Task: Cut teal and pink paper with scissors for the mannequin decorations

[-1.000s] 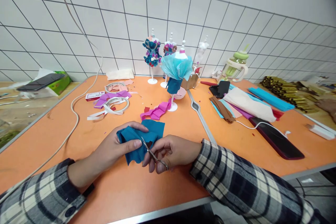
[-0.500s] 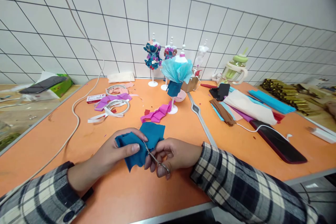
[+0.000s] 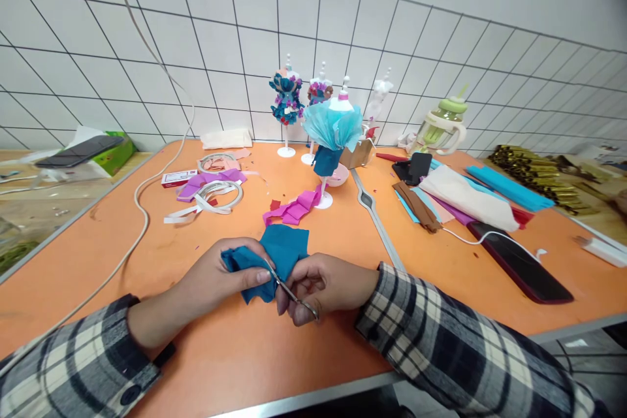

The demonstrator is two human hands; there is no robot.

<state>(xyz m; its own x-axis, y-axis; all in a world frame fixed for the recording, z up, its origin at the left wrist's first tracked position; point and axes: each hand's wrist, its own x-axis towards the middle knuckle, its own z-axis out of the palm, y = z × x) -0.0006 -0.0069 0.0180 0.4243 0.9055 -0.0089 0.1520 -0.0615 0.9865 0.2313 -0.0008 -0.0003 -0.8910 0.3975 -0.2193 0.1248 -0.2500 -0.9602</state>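
— Left hand [image 3: 226,272] slides its thumb right, toward silver-metal scissors [image 3: 278,281] the right hand [image 3: 324,283] grips.
— Thin teal crepe-like sheet [image 3: 288,245]?
— Pinched in left fingers, near centre; probably soft, light: hold edges.

Place is looking like a small craft workshop: miniature dress form in a pale-blue ruffle [image 3: 333,125] is standing on an orange table [image 3: 343,353]; flower-covered dress form [image 3: 287,99] standing behind it, to the left; ribbon coil [image 3: 202,207] lying farther left; brown strips [image 3: 419,209] lying right of it; scissors [image 3: 290,291] meeting teal sheet [image 3: 288,241] in front of it.
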